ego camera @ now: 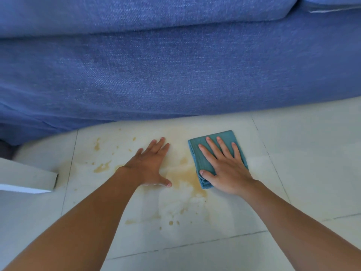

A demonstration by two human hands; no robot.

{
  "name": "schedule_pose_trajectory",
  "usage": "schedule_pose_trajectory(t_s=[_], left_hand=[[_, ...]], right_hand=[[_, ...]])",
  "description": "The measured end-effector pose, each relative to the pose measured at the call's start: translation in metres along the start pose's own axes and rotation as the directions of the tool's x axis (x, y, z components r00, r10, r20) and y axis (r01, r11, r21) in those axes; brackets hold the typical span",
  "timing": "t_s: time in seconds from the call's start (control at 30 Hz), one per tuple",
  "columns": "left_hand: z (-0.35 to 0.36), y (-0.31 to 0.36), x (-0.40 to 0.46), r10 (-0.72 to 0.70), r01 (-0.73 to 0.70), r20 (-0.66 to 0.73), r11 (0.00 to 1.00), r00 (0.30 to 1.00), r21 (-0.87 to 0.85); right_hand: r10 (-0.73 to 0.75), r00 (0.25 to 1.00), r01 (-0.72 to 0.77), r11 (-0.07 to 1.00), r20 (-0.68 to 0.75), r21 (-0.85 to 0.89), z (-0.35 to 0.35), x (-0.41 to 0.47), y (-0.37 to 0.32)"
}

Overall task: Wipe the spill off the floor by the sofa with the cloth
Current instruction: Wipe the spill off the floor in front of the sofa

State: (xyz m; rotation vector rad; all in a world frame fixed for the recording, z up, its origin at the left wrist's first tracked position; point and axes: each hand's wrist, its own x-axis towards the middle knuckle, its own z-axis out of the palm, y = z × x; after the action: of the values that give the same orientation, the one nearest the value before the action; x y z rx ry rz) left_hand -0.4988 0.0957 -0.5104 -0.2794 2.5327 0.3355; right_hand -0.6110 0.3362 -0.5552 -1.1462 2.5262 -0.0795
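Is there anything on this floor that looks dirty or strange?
Yes. A yellowish-brown spill stains the pale floor beside the sofa, with droplets scattered leftward. The left hand rests in it, beside the cloth.

No text, label, brand, number or sign readable anywhere I look. My cloth (213, 153) plain teal, no tag showing. Sofa (175, 65) plain blue weave, no lettering. Floor (302, 173) tiles unmarked.
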Motion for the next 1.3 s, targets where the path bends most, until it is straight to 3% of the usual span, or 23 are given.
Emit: schedule_pose_trajectory(t_s=[0.27, 0.4, 0.57, 0.77, 0.9, 1.1, 1.2, 1.3], left_hand=[[-0.002, 0.002, 0.000, -0.018, 0.018, -0.013, 0.999, 1.000, -0.034], [0.000, 0.000, -0.002, -0.036, 0.031, -0.057, 0.995, 0.998, -0.090], [-0.002, 0.002, 0.003, -0.040, 0.038, -0.040, 0.999, 0.998, -0.032], [-0.006, 0.002, 0.004, 0.001, -0.002, 0.010, 0.997, 1.000, 0.073], [-0.012, 0.006, 0.006, 0.024, -0.047, 0.106, 0.973, 0.994, 0.224], [-0.028, -0.002, 0.005, 0.072, -0.154, 0.242, 0.927, 0.968, 0.343], [-0.031, -0.010, 0.001, 0.100, -0.178, 0.266, 0.942, 0.959, 0.285], [-0.022, -0.015, -0.001, 0.109, -0.157, 0.244, 0.969, 0.964, 0.189]], right_hand=[[0.259, 0.962, -0.250, 0.962, -0.083, 0.107, 0.033, -0.060, -0.042], [0.259, 0.961, -0.252, 0.964, -0.094, 0.082, 0.055, -0.104, -0.054], [0.294, 0.950, -0.294, 0.956, -0.101, 0.020, 0.053, -0.127, -0.013], [0.315, 0.949, -0.315, 0.948, 0.003, 0.042, 0.019, -0.079, 0.017], [0.223, 0.947, -0.227, 0.974, 0.233, -0.009, -0.010, -0.033, 0.018], [0.270, 0.799, -0.230, 0.963, 0.537, -0.143, -0.047, -0.009, 0.008], [0.319, 0.757, -0.295, 0.946, 0.571, -0.137, -0.051, 0.000, -0.008], [0.353, 0.811, -0.365, 0.929, 0.467, -0.068, -0.032, 0.002, -0.019]])
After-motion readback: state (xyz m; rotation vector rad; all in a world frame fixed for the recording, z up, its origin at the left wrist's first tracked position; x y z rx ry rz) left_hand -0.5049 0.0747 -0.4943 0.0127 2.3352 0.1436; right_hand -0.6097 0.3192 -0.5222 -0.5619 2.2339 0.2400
